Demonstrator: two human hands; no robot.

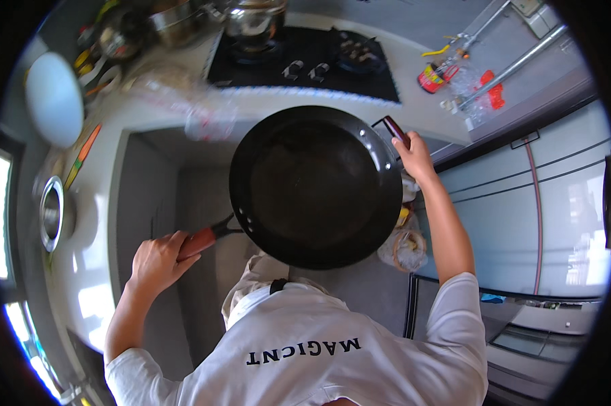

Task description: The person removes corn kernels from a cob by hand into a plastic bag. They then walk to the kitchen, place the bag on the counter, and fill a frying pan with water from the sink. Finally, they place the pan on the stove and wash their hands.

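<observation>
A large black wok [315,188] hangs between my two hands, its dark inside facing the camera. My left hand [159,261] is closed round the long reddish-brown handle [198,243] at the wok's lower left. At its upper right, my right hand [414,155] grips the short dark red helper handle [396,130]. No food can be made out in the wok. Beyond it lies a black gas hob [305,63] set in the pale counter.
A glass-lidded pot [254,25] stands on the hob's left burner. Knives with coloured handles, a metal bowl [53,213] and a pale blue round object [55,99] are at the left. Plastic bags [211,119] lie on the counter edge. At the right are a red tin [431,78] and a metal pipe [513,68].
</observation>
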